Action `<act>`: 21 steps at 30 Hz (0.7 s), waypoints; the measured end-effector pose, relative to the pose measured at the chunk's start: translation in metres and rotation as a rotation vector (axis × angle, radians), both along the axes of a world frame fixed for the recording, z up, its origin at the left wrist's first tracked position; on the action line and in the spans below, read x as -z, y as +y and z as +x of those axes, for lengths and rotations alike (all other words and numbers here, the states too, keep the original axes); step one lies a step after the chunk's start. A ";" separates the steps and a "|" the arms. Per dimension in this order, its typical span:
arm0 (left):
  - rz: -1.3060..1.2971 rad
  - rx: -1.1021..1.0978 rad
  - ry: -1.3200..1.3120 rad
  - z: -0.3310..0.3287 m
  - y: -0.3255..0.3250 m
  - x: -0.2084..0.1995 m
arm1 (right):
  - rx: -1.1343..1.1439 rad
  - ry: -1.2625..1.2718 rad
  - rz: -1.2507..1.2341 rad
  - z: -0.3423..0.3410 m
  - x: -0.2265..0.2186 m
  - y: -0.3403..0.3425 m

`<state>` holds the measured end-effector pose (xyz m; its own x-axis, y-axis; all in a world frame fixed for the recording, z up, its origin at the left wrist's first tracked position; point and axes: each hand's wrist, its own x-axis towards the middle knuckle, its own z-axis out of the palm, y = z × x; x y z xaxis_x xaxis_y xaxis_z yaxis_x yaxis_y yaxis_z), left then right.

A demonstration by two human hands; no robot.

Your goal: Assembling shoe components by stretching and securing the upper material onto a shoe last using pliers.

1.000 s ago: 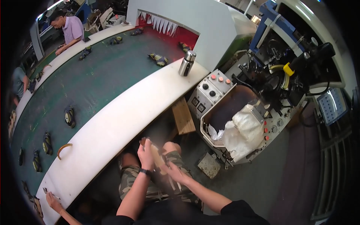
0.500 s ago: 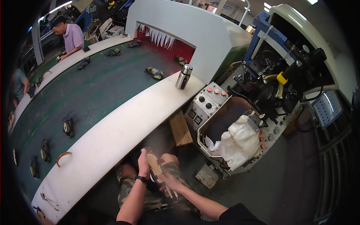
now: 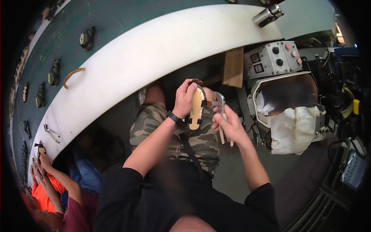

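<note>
Above my lap, my left hand (image 3: 184, 101) is closed round a sandal upper on a shoe last, with its tan insole (image 3: 196, 106) turned up. Dark straps stick out from the insole's sides. My right hand (image 3: 229, 123) grips the pale handles of a pair of lasting pincers (image 3: 220, 101). The metal head of the pincers meets a brown strap end at the sandal's right side. Whether the jaws are clamped on the strap is too small to tell.
A white curved ledge (image 3: 154, 46) borders a green conveyor (image 3: 116, 19) carrying several lasted shoes (image 3: 54, 72). On the ledge are a steel flask (image 3: 268, 15), a curved brown handle (image 3: 73, 75) and another tool (image 3: 51, 133). A machine control box (image 3: 273, 60) stands right; co-workers sit lower left.
My view has tilted down and swung left, bringing seated co-workers into sight. My right hand has moved off the insole to the sandal's right side, with the pincers now raised against a strap.
</note>
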<state>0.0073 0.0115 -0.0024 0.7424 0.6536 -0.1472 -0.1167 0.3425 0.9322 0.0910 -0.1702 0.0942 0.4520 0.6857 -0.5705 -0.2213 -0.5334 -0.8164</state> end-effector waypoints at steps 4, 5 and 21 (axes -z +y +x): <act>0.001 -0.015 -0.001 -0.007 -0.005 -0.003 | -0.111 0.165 0.004 0.016 -0.023 0.022; -0.005 -0.009 0.005 -0.009 -0.007 -0.003 | -0.139 0.216 -0.027 0.018 -0.029 0.029; -0.074 -0.047 -0.021 -0.010 -0.010 -0.002 | -0.134 0.426 -0.096 0.026 -0.014 0.049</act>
